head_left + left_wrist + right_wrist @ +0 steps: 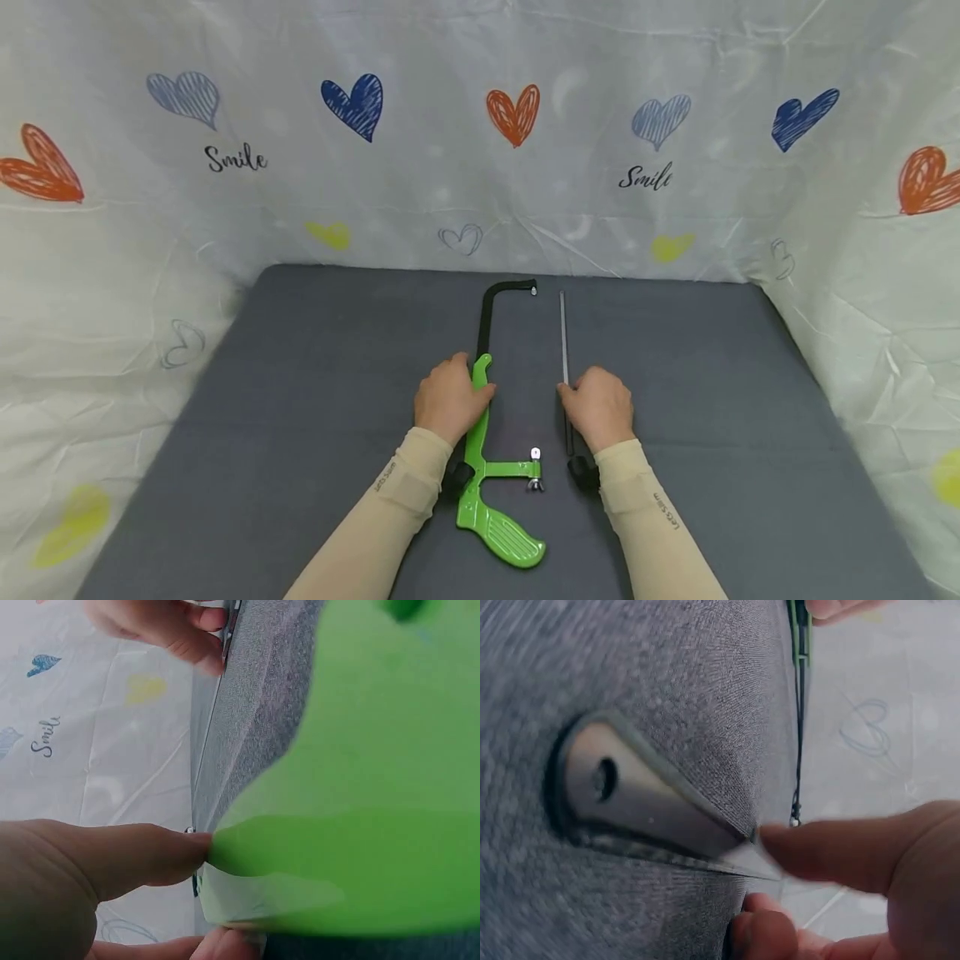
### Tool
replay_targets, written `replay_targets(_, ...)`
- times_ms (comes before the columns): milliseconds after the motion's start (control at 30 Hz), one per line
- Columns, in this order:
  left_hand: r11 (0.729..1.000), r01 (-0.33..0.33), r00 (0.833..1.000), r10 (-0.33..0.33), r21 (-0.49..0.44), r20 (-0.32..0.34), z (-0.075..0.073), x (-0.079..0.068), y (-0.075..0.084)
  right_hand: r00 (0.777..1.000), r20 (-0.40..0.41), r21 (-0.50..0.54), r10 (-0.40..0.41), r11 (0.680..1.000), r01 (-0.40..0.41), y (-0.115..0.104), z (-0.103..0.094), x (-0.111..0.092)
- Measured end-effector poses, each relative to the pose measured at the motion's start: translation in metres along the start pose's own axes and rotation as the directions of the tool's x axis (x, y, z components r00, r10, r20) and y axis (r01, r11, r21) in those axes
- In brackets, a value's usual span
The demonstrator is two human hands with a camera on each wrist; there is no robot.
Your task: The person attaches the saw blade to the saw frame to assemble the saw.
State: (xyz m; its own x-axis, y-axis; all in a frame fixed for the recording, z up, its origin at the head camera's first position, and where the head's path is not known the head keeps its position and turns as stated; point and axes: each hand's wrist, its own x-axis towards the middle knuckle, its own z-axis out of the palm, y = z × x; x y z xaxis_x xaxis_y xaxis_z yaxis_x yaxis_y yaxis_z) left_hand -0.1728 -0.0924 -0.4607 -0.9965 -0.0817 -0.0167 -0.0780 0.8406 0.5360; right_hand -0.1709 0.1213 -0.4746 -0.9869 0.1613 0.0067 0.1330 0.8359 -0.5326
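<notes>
A hacksaw frame [474, 450] lies on the grey table in the head view, its green handle [513, 537] toward me and its black bent bar [486, 321] reaching away. My left hand [450, 400] grips the upper green part, thumb on one edge and fingers at the other. To the right lies a separate hacksaw blade [564, 333], narrow and silver, roughly parallel to the frame. My right hand [600, 408] pinches it between thumb and fingers partway along. The near end of the blade [645, 795], with a round hole, shows close up in the right wrist view.
On the frame's short green arm sit a metal blade stud [535, 454] and a wing nut [535, 484]. A small silver pin [534, 291] hangs at the black bar's tip. White sheeting [420, 200] printed with hearts surrounds the grey table [720, 375].
</notes>
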Motion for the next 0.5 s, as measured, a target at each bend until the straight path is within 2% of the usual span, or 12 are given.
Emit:
replay_targets(200, 0.996, 0.079, 0.997, -0.078, -0.042, 0.026, -0.0012, 0.0036, -0.0013, 0.999, 0.031, 0.012, 0.036, 0.999, -0.037, -0.0001, -0.0039, 0.0024)
replay_targets(400, 0.994, 0.1, 0.993, -0.098, -0.046, 0.06, 0.0005, 0.0042, -0.0016, 0.99, 0.08, 0.049, 0.114, 0.992, -0.118, 0.0008, -0.004, 0.0042)
replay_targets(500, 0.994, 0.104, 0.993, -0.102, -0.044, 0.061, 0.0, 0.0047, -0.0016, 0.989, 0.081, 0.062, 0.122, 0.99, -0.127, 0.0007, -0.0044, 0.0061)
